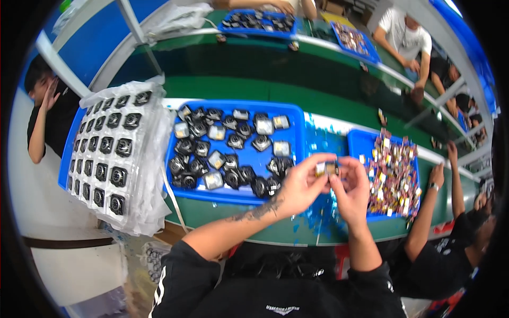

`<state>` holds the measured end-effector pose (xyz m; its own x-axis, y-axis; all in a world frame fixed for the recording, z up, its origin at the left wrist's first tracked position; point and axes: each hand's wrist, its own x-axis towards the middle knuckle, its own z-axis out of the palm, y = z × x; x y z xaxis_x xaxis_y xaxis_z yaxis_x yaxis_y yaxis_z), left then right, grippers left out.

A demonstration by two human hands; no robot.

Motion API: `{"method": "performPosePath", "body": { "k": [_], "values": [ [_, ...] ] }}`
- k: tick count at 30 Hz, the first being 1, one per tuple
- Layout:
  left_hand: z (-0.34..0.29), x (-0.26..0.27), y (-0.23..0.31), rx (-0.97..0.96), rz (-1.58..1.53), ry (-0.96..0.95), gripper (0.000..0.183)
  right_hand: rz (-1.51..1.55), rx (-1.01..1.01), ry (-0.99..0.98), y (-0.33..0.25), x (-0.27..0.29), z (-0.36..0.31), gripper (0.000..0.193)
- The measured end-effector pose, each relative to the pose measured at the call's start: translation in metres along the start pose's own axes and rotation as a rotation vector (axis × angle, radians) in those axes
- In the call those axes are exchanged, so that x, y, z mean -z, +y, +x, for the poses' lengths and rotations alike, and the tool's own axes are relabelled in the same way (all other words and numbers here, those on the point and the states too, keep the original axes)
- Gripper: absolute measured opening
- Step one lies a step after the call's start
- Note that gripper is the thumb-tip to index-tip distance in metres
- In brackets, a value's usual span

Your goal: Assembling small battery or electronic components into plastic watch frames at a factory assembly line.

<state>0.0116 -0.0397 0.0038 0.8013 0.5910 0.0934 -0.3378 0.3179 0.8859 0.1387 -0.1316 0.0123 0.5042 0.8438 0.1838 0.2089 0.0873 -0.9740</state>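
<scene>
My left hand (304,184) and my right hand (351,190) come together above the table, between two blue trays. Their fingertips pinch a small dark part with a pale yellowish face (330,168); its exact kind is too small to make out. To the left lies a large blue tray (301,132) with many black housings, some showing a round lens-like front and others a silver or pale square back. On the right, a smaller blue tray (352,139) is heaped with small parts (395,177) in pinkish-brown, white and yellow.
Stacked clear plastic trays (135,175) of black round-fronted units stand at far left, beside a white cord (174,199). Beyond the table runs a dark green conveyor (233,61) carrying a few loose pieces. Co-workers sit across it and to my right; another person (45,106) is at left.
</scene>
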Motion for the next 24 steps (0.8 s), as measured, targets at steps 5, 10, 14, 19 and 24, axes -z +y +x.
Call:
{"method": "performPosePath", "body": {
  "k": [5, 10, 14, 19, 24],
  "values": [
    [-0.011, -0.004, -0.013, 0.003, -0.077, 0.02, 0.048, -0.045, -0.03, -0.063, -0.003, 0.01, -0.004, 0.035],
    [-0.012, -0.003, -0.008, -0.044, -0.133, 0.027, 0.049, 0.299, -0.251, -0.189, -0.013, 0.007, 0.018, 0.039],
    [0.003, 0.007, -0.013, -0.169, -0.248, 0.01, 0.052, -0.051, 0.044, -0.117, -0.027, -0.015, 0.028, 0.043],
    [0.003, 0.002, -0.018, -0.072, 0.018, 0.392, 0.068, -0.331, 0.099, -0.253, -0.02, -0.015, 0.093, 0.044],
    [-0.004, -0.001, -0.01, -0.643, 0.633, 0.266, 0.061, -0.269, -0.297, -0.112, 0.033, 0.0, 0.214, 0.044]
  ]
}}
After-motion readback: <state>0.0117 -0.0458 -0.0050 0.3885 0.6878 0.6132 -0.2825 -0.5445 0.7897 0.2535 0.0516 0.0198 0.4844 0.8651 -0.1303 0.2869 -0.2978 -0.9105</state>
